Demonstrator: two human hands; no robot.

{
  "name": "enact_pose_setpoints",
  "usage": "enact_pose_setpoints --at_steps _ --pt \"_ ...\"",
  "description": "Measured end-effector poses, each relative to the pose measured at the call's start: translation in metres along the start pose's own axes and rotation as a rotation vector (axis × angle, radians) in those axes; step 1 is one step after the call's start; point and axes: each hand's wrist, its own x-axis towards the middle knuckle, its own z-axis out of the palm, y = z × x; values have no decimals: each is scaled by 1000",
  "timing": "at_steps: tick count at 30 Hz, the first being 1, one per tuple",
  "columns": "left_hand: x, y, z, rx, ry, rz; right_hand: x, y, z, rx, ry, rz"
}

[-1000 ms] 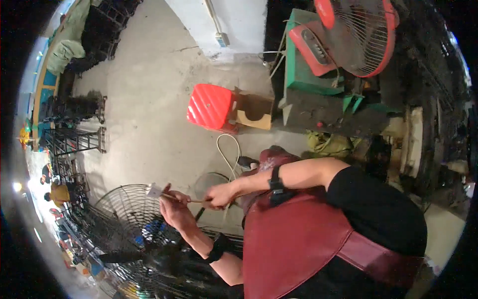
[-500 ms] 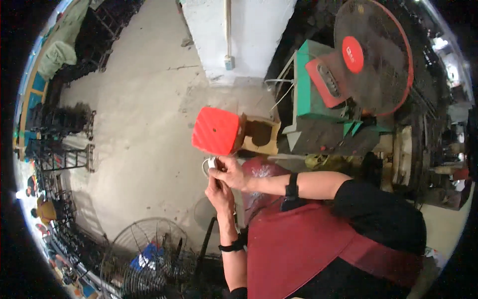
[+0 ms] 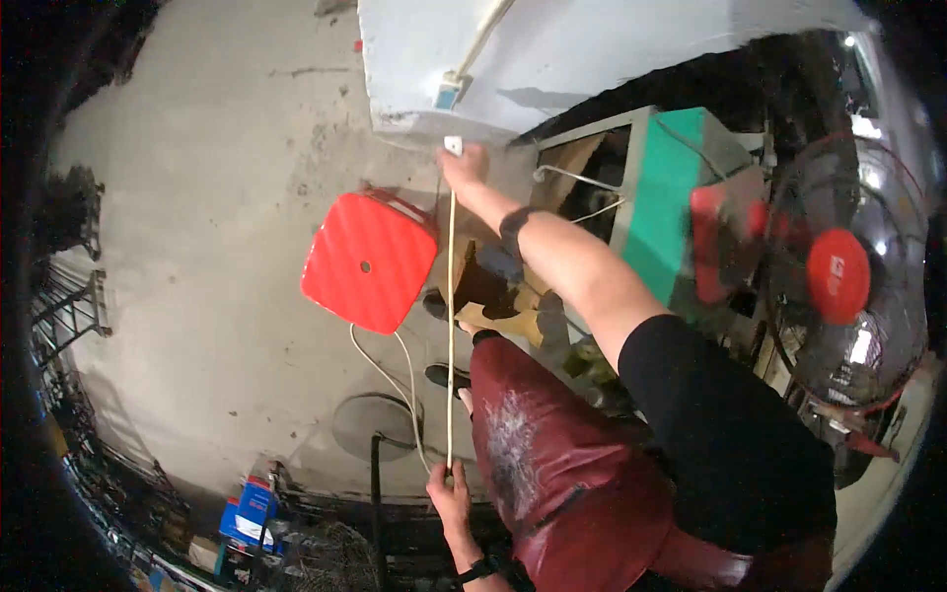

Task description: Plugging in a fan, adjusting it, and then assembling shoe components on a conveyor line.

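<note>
My right hand point(image 3: 466, 166), stretched out toward the white pillar, is closed on a small white electrical plug point(image 3: 453, 145); whether it is a plug or a socket block is hard to make out. From it a pale cord point(image 3: 452, 296) runs straight down to my left hand point(image 3: 450, 496), whose fingers grip it. Slack cord loops from there to beside a red plastic stool point(image 3: 367, 264) with a hole in its seat. A bluish wall outlet point(image 3: 448, 94) is on the pillar, a short way beyond the plug and apart from it.
A green and grey machine point(image 3: 661, 197) stands right of my right arm, with a red-centred fan point(image 3: 838, 276) beyond. A cardboard box point(image 3: 493, 286) sits by the stool. Blue boxes point(image 3: 252, 513) and a dark round stand base point(image 3: 375, 426) lie lower left.
My hands, together before, are now far apart, the right one moved up toward the pillar with the plug. The cord is drawn out between them. The view has shifted too.
</note>
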Motion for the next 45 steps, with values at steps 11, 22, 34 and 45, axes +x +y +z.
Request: enact_pose_setpoints --at_steps 11,22,34,45 --pt "132 -9 56 -110 -170 -90 105 30 90 -110 7 -13" --pt "153 -1 63 -51 -212 -38 118 15 86 525 -394 230" --pt "132 46 67 -87 -335 98 -57 58 86 -4 -724 640" --pt "114 25 61 122 -410 106 23 78 88 545 -709 1059"
